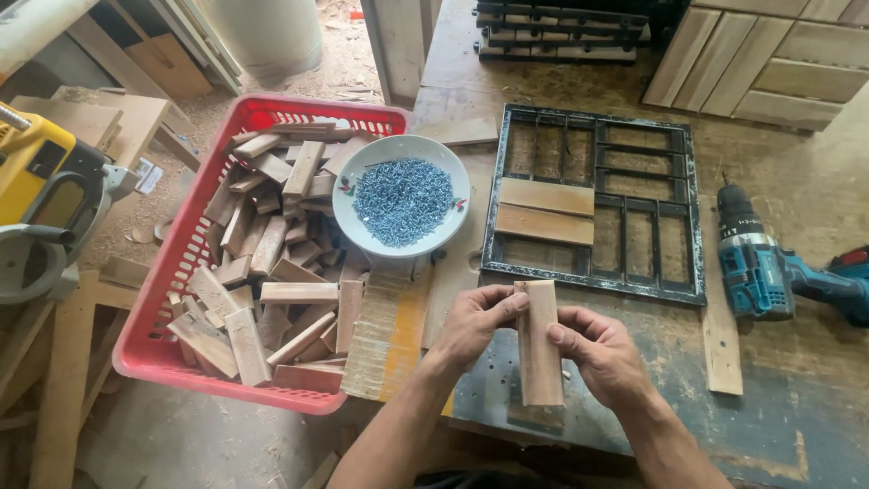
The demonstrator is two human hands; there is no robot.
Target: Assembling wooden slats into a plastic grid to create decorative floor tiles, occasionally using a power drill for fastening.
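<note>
Between both hands — left hand [472, 317], right hand [597, 349] — fingers pinch an upright wooden block [539, 349]

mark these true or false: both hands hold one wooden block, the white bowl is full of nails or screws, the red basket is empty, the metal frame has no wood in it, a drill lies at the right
1. Both hands, left hand and right hand, hold one wooden block: true.
2. The white bowl holds small bluish metal fasteners: true.
3. The red basket is empty: false, it is full of wooden blocks.
4. The black metal frame has no wood in it: false, two wooden slats sit in it.
5. A blue drill lies at the right: true.
</note>
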